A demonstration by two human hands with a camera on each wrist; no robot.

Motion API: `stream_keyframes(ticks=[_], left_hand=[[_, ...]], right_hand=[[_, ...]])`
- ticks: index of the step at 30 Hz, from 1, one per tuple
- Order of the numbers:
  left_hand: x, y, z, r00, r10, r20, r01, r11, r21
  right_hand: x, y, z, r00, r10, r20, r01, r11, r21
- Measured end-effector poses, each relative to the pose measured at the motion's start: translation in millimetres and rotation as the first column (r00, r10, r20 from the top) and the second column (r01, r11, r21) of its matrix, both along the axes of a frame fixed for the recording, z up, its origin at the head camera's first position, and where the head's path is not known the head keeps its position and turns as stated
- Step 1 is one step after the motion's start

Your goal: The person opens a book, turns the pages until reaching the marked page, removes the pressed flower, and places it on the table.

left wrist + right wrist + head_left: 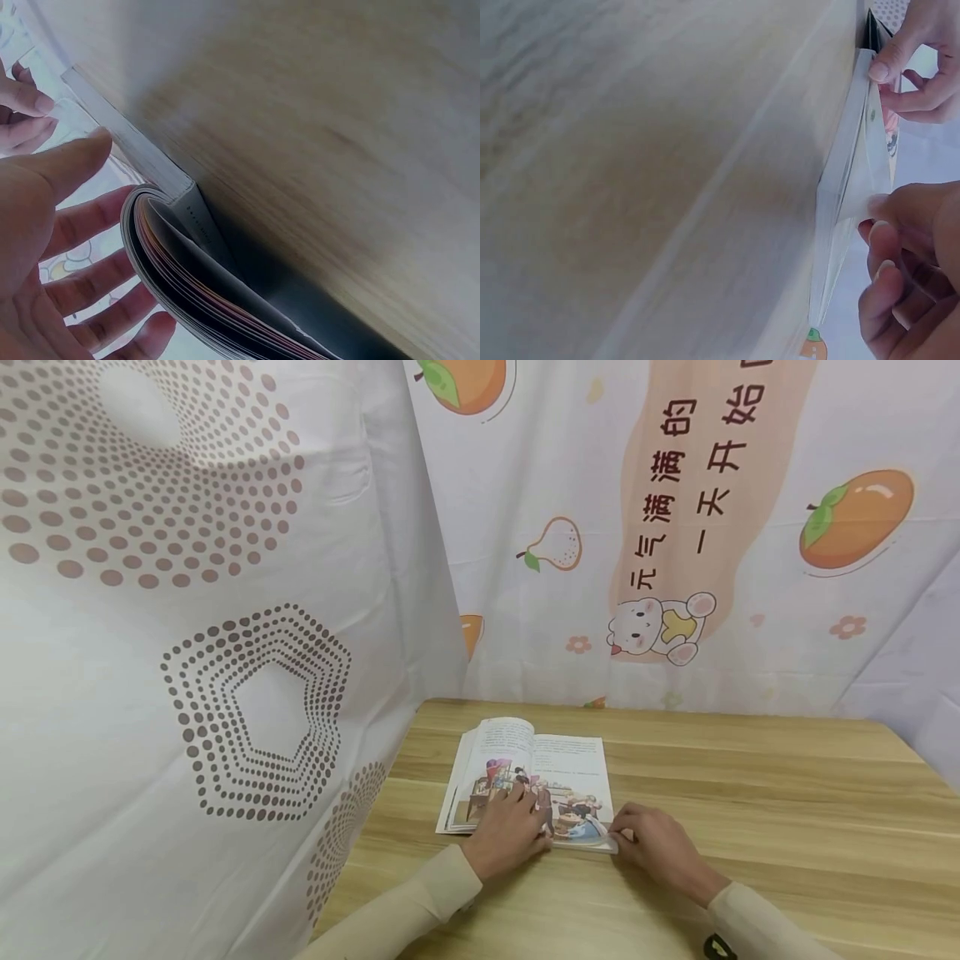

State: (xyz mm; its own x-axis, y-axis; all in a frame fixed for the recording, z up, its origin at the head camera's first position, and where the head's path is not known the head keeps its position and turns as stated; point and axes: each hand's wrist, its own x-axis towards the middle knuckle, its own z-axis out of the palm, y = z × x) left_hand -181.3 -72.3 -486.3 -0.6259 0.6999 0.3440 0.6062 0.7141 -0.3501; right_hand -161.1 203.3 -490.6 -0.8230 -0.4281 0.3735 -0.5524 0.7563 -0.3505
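An open illustrated book [573,760] lies on the wooden table, text above and a coloured picture across the lower part of both pages. My left hand [508,833] rests on the lower left page beside the spine. In the left wrist view its fingers [90,289] are spread over the bowed stack of pages [195,292], thumb near the fold. At the book's lower right corner, my right hand [660,847] pinches a page. The right wrist view shows thumb and forefinger on that page [862,187], slightly lifted off the block below, the other fingers curled.
The wood-grain table [750,793] stretches to the right of the book. A white curtain with brown dots [255,710] hangs along the left side. Behind the table hangs a cloth [525,635] printed with fruit, lettering and a cartoon animal.
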Motion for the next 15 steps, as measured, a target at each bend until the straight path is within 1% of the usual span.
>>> stream_keyframes(ticks=[3,6,10,13,15], left_hand=[[0.1,0.2,0.1,1.000,-0.005,0.002,0.005,1.000,0.004],[0.2,0.8,0.3,1.000,-0.011,-0.004,0.011,1.000,0.004],[-1.1,1.2,-0.5,0.999,-0.013,-0.034,0.013,1.000,-0.006],[-1.6,1.7,-0.1,0.998,-0.010,-0.057,0.010,1.000,-0.001],[-1.3,2.0,0.9,0.997,-0.011,-0.075,0.012,1.000,0.025]], right_hand=[[-0.2,1.3,2.4,0.999,-0.012,0.040,0.013,1.000,-0.025],[0.2,2.4,3.6,0.995,-0.031,0.092,0.037,0.997,-0.070],[1.6,4.7,4.5,0.988,-0.060,0.145,0.077,0.990,-0.115],[2.8,6.6,4.5,0.982,-0.091,0.166,0.107,0.990,-0.090],[4.0,7.6,4.0,0.980,-0.106,0.169,0.117,0.991,-0.060]])
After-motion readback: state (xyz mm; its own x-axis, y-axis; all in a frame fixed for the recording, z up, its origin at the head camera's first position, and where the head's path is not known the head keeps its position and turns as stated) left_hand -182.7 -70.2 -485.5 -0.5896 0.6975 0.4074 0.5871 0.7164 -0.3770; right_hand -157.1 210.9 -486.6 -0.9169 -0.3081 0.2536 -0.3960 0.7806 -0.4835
